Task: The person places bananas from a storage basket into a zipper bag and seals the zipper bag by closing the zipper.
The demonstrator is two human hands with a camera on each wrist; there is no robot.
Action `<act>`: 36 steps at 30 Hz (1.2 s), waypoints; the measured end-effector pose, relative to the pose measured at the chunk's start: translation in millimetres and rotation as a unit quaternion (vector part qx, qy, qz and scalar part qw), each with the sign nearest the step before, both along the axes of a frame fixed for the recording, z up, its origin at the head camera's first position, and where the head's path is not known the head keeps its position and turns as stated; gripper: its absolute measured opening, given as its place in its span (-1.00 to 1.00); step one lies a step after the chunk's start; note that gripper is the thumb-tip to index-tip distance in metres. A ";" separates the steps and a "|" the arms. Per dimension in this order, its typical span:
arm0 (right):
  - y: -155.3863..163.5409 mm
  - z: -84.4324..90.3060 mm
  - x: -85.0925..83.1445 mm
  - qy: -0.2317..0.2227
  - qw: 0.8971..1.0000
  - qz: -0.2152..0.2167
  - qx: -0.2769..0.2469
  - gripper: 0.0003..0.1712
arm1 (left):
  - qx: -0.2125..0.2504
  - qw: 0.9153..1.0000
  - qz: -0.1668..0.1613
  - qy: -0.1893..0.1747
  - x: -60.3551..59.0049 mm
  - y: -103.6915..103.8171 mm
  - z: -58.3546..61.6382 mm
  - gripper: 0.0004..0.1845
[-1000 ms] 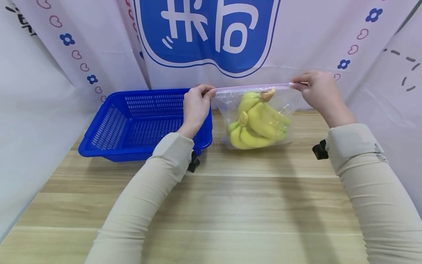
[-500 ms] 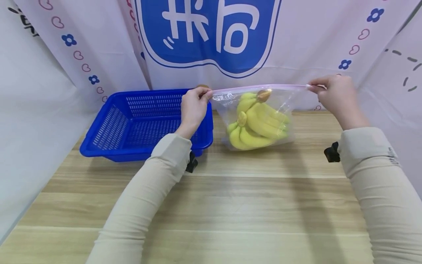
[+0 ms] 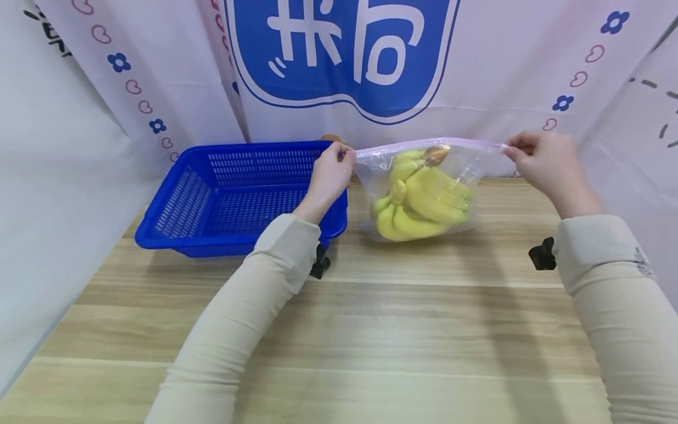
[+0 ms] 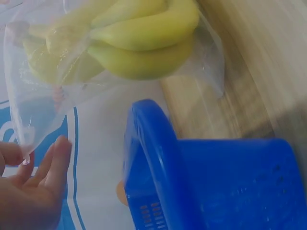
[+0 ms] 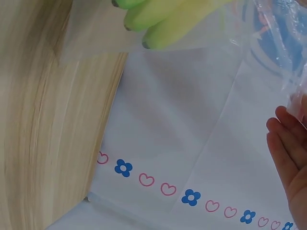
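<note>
A clear zip bag (image 3: 455,171) with a pink seal strip holds a bunch of yellow bananas (image 3: 421,197) and stands on the wooden table (image 3: 371,318). My left hand (image 3: 329,175) pinches the bag's top left corner. My right hand (image 3: 545,165) pinches the top right corner. The seal strip runs stretched between both hands. In the left wrist view the bananas (image 4: 139,48) show through the plastic beside my left hand (image 4: 29,187). In the right wrist view the banana tips (image 5: 163,19) and my right hand (image 5: 290,163) appear.
An empty blue perforated basket (image 3: 233,194) sits just left of the bag, touching my left wrist area; its rim (image 4: 158,158) fills the left wrist view. A white curtain with a blue logo (image 3: 344,53) hangs behind and at both sides.
Both hands and the bag shifted slightly right. My right hand moved outward along the seal strip, which now stretches wider.
</note>
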State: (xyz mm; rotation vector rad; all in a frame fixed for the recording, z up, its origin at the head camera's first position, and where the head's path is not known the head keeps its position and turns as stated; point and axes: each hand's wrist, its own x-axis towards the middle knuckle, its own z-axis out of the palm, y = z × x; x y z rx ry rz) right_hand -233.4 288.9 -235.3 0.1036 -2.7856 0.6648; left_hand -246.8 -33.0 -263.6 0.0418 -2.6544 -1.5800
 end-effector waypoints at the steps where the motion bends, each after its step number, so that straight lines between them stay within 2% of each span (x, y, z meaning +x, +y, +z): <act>1: 0.2 -1.4 0.8 -0.005 1.000 0.004 -0.001 -0.61 | 0.002 1.000 -0.009 -0.016 0.4 1.3 0.0 -0.67; 5: -1.9 -7.1 2.3 -0.017 1.000 0.020 -0.015 -0.58 | 0.043 0.996 -0.043 -0.072 2.5 6.4 -1.9 -0.62; 10: -7.0 -16.4 2.4 -0.050 0.997 0.019 -0.064 -0.45 | 0.097 0.985 -0.079 -0.116 3.4 11.6 -7.2 -0.53; 16: -16.6 -29.8 4.7 -0.085 0.993 -0.024 -0.082 -0.13 | 0.084 0.975 -0.131 -0.158 5.5 15.8 -13.4 -0.32; 19: -21.6 -36.2 6.1 -0.105 0.990 -0.020 -0.095 0.00 | 0.064 0.972 -0.151 -0.170 7.1 17.2 -17.1 -0.29; 21: -24.8 -38.4 6.9 -0.137 0.985 -0.009 -0.106 0.08 | 0.052 0.971 -0.159 -0.174 8.1 18.4 -18.8 -0.29; 26: -30.2 -38.9 4.1 -0.199 0.971 0.008 -0.131 0.07 | 0.050 0.965 -0.169 -0.193 8.9 21.4 -22.1 -0.31; 31: -30.7 -37.8 1.2 -0.222 0.957 0.014 -0.188 0.03 | 0.056 0.962 -0.171 -0.207 8.2 23.4 -26.8 -0.31; 34: -29.8 -37.7 1.3 -0.241 0.951 0.024 -0.190 0.06 | 0.053 0.960 -0.176 -0.212 8.2 26.4 -29.7 -0.31; 36: -30.3 -37.4 1.7 -0.253 0.950 0.035 -0.180 0.00 | 0.060 0.959 -0.178 -0.214 9.3 29.2 -31.4 -0.32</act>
